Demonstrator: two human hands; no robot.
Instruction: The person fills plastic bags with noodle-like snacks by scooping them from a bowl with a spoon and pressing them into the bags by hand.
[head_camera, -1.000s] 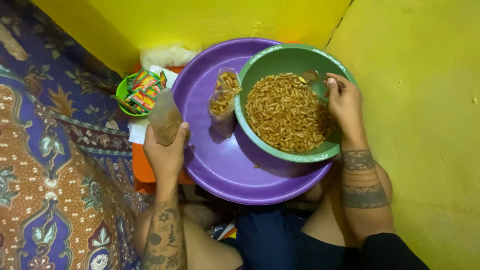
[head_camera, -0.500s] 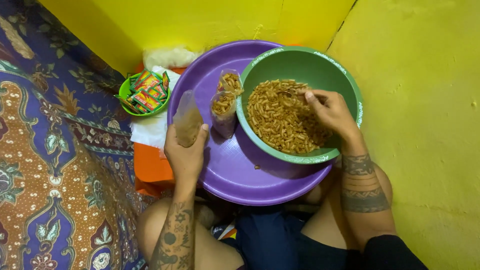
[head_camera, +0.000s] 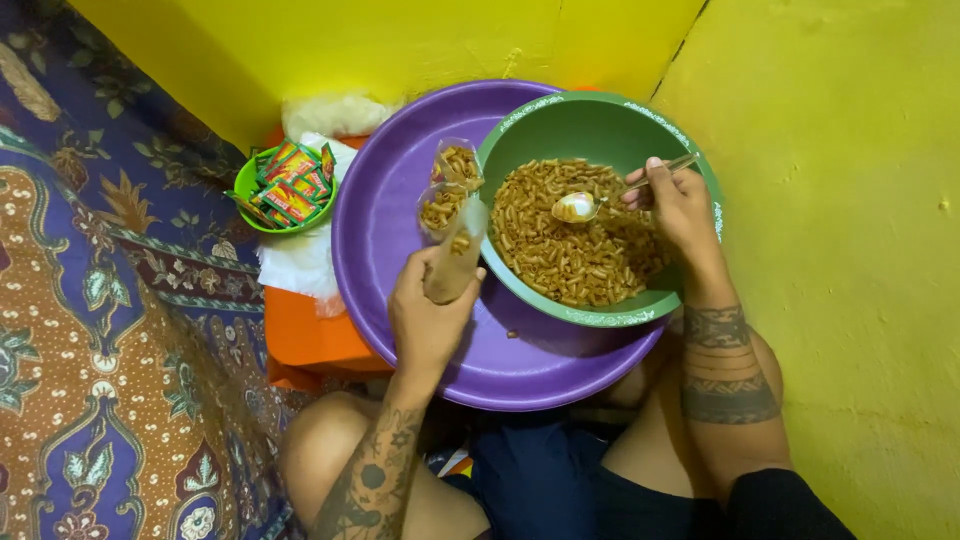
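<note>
- plastic bag (head_camera: 455, 262), small and clear with a little fried macaroni snack in its bottom, sits upright in our left hand (head_camera: 428, 318) over the middle of the purple tray (head_camera: 380, 220); the fingers wrap closed around its lower half.
- our right hand (head_camera: 680, 205) pinches a metal spoon (head_camera: 590, 203) by the handle, its bowl hovering over the snack in the green bowl (head_camera: 600, 125), which rests on the tray's right side.
- two filled bags (head_camera: 447, 190) stand just beside the bowl's left rim.
- we judge the bag light, soft and slippery, prone to folding shut; we would hold it just below the mouth.
- a small green bowl of sachets (head_camera: 288, 185) sits beyond the tray's left edge.
</note>
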